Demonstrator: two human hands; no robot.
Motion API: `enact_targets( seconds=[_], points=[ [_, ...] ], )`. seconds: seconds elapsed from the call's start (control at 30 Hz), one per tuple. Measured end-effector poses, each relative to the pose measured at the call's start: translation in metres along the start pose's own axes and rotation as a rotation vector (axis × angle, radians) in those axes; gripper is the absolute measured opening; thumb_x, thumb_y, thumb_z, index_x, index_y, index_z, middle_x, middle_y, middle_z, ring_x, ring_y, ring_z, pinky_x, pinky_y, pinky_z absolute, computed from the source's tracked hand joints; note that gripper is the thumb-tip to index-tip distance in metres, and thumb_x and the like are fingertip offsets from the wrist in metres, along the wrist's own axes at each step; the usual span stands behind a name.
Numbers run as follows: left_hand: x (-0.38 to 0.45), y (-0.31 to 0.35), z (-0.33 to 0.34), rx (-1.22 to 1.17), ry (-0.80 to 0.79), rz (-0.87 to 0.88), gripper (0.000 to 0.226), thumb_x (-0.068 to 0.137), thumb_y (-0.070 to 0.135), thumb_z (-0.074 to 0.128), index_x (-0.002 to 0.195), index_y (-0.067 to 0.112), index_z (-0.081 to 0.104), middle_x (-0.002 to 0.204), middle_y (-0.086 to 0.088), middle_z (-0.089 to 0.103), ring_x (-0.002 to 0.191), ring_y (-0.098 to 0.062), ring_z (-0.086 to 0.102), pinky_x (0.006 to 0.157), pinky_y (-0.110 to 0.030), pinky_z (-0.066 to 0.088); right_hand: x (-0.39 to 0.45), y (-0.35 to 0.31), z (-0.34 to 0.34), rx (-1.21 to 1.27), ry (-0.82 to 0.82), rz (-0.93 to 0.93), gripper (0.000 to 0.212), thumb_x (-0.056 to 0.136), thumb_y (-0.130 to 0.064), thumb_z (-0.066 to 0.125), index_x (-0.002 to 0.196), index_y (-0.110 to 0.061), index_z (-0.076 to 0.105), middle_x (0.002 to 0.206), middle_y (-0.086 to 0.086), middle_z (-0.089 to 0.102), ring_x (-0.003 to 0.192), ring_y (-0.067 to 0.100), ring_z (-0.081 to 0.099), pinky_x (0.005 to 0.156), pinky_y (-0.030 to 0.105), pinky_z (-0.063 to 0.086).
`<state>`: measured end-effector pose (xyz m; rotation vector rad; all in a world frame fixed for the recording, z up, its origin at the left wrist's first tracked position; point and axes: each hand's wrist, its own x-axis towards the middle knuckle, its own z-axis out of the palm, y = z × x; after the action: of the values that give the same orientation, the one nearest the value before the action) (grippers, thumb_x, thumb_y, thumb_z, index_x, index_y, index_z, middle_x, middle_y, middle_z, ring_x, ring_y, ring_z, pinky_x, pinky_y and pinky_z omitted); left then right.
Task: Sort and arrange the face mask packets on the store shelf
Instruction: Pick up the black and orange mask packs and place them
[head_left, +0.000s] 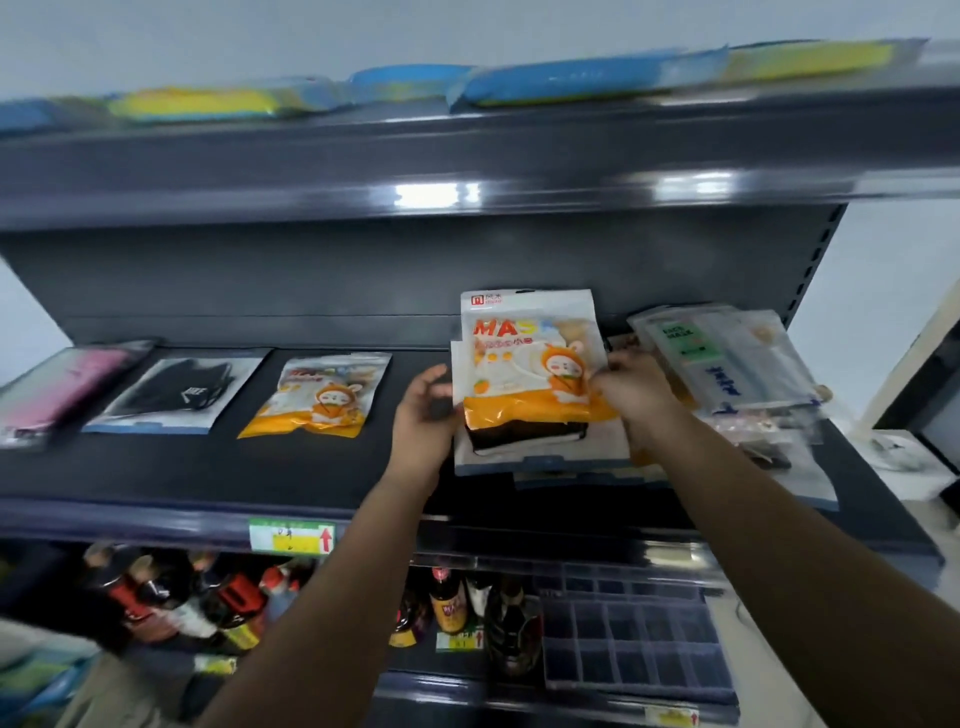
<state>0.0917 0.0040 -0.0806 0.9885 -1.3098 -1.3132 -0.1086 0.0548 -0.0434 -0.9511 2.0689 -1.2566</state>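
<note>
An orange-and-white cartoon mask packet (530, 358) is lifted above the dark middle shelf (311, 467), tilted toward me. My right hand (631, 387) pinches its right edge. My left hand (423, 410) curls at its left edge, where it also meets a black mask packet (524, 441) lying under it. Three packets lie in a row to the left: a matching orange one (319, 392), a black one (176, 389) and a pink one (57, 389). A loose pile of clear and green-labelled packets (727, 364) sits at the right.
Blue and yellow packs (587, 78) lie on the top shelf. Bottles (447, 597) and a dark gridded tray (628, 639) fill the shelf below. A price label (291, 535) is on the middle shelf's front rail. The shelf unit ends at the right beside a white surface.
</note>
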Motion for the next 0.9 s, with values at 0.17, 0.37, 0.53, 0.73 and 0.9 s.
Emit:
enact_targets(
  seconds=[0.17, 0.37, 0.53, 0.73, 0.9],
  points=[
    [-0.010, 0.012, -0.035, -0.035, 0.088, 0.063, 0.042, 0.086, -0.016, 0.049, 0.118, 0.012, 0.053, 0.091, 0.003, 0.059, 0.093, -0.014, 0.060, 0.076, -0.027, 0.055, -0.020, -0.008, 0.008, 0.433, -0.116, -0.037, 0.023, 0.090, 0.006, 0.047, 0.102, -0.010, 0.058, 0.092, 0.011, 0.064, 0.072, 0.018, 0.063, 0.052, 0.020, 0.053],
    [-0.026, 0.024, -0.095, -0.043, 0.267, 0.140, 0.041, 0.085, -0.018, 0.048, 0.113, 0.010, 0.057, 0.096, 0.003, 0.061, 0.085, 0.001, 0.062, 0.076, -0.014, 0.050, -0.039, -0.028, 0.045, 0.692, -0.170, -0.005, 0.023, 0.095, 0.000, 0.045, 0.104, -0.017, 0.058, 0.091, 0.002, 0.067, 0.073, 0.014, 0.067, 0.048, 0.025, 0.053],
    [-0.036, 0.026, -0.156, -0.031, 0.376, 0.172, 0.038, 0.087, -0.014, 0.051, 0.114, 0.011, 0.059, 0.097, -0.001, 0.061, 0.089, -0.009, 0.058, 0.074, -0.013, 0.050, -0.058, -0.046, 0.098, 0.737, -0.243, 0.009, 0.024, 0.096, -0.001, 0.044, 0.109, -0.016, 0.058, 0.096, 0.001, 0.066, 0.083, 0.017, 0.065, 0.064, 0.033, 0.052],
    [-0.049, 0.030, -0.242, 0.039, 0.498, 0.183, 0.032, 0.087, -0.011, 0.053, 0.108, 0.013, 0.057, 0.082, 0.005, 0.057, 0.065, 0.004, 0.057, 0.055, -0.002, 0.043, -0.089, -0.061, 0.167, 0.772, -0.281, 0.077, 0.029, 0.095, -0.001, 0.045, 0.120, -0.013, 0.054, 0.100, 0.005, 0.065, 0.083, 0.018, 0.064, 0.065, 0.035, 0.052],
    [-0.051, 0.031, -0.308, 0.018, 0.512, 0.122, 0.032, 0.086, -0.009, 0.055, 0.101, 0.019, 0.059, 0.081, 0.004, 0.057, 0.064, 0.001, 0.056, 0.058, -0.009, 0.047, -0.116, -0.072, 0.220, 0.789, -0.257, 0.152, 0.032, 0.095, -0.001, 0.046, 0.125, -0.011, 0.053, 0.112, 0.009, 0.062, 0.083, 0.018, 0.064, 0.063, 0.034, 0.050]
  ],
)
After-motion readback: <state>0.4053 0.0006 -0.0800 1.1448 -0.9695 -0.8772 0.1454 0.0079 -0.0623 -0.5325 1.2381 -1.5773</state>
